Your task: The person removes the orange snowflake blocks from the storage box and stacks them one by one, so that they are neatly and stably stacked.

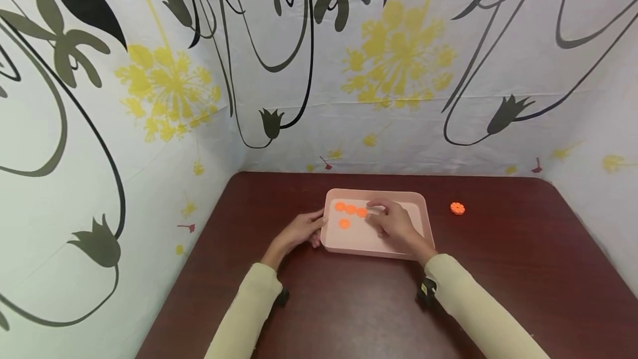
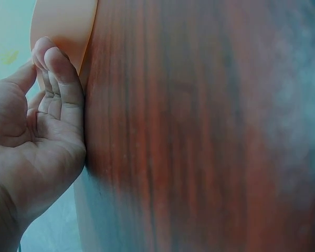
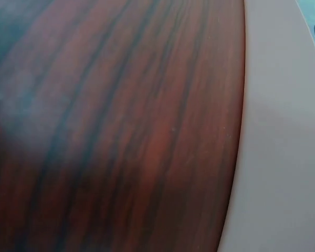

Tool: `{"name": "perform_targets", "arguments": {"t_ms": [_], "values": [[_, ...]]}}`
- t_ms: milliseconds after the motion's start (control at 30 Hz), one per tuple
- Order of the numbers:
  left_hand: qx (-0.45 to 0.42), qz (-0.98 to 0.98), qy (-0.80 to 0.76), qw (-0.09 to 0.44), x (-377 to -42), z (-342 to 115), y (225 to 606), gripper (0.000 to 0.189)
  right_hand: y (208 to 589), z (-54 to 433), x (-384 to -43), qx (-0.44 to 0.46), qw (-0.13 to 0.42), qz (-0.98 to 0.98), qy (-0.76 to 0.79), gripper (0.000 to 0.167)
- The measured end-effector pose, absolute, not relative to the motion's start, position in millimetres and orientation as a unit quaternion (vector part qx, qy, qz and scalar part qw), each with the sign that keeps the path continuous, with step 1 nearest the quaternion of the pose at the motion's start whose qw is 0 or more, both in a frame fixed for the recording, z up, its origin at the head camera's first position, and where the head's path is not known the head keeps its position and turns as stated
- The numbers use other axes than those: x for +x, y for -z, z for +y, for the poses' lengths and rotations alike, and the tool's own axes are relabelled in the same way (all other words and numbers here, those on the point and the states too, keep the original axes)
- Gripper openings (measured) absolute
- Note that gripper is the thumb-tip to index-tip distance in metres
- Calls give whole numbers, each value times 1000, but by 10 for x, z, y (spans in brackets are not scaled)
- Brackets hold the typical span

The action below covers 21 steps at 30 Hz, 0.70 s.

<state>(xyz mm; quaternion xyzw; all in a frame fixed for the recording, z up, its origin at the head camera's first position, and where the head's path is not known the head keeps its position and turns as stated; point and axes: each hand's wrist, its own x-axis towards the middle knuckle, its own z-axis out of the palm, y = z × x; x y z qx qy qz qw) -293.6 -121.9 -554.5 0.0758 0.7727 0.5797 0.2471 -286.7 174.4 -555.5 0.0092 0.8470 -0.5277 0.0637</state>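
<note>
A pale pink rectangular tray [image 1: 384, 248] lies on the table. My left hand [image 1: 301, 230] grips its left edge, thumb at the rim and fingers lower down; the left wrist view also shows this hand [image 2: 47, 115] at the tray wall [image 2: 68, 21]. Three flat orange scalloped discs [image 1: 351, 209] form a slanting row inside the tray, and a single orange disc [image 1: 344, 224] lies below them. Over the tray, my right hand [image 1: 396, 223] has thumb and index finger apart, their tips right beside the row's right-hand disc [image 1: 362, 213]. The right wrist view shows only tray side and table.
A thicker orange scalloped piece [image 1: 457, 208] sits on the dark red-brown table [image 1: 349, 303], to the right of the tray. Flower-patterned white cloth [image 1: 339, 82] hangs behind and on both sides of the table. Dark wrist devices [image 1: 426, 292] show at the sleeves.
</note>
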Motion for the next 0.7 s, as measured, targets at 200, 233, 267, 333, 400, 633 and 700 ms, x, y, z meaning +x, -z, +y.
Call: {"name": "perform_targets", "arguments": {"t_ms": [200, 233, 267, 333, 400, 633, 700], "values": [[79, 773, -577, 251, -2954, -1233, 5567, 58, 5553, 1711, -2896, 16, 68, 856, 512, 42], [78, 773, -577, 251, -2957, -1231, 5566, 58, 5553, 1710, -2903, 16, 66, 859, 508, 41], [77, 773, -577, 251, -2960, -1230, 5566, 58, 5557, 1707, -2914, 17, 65, 862, 503, 41], [75, 773, -577, 252, -2965, -1225, 5561, 58, 5561, 1704, -2931, 18, 62, 867, 494, 40], [72, 774, -576, 254, -2966, -1220, 5554, 58, 5567, 1702, -2944, 18, 59, 872, 485, 40], [68, 777, -573, 252, -2948, -1230, 5555, 59, 5592, 1645, -2963, 13, 41, 907, 418, 37], [68, 778, -572, 252, -2945, -1231, 5559, 59, 5594, 1627, -2967, 8, 27, 920, 390, 37]]}}
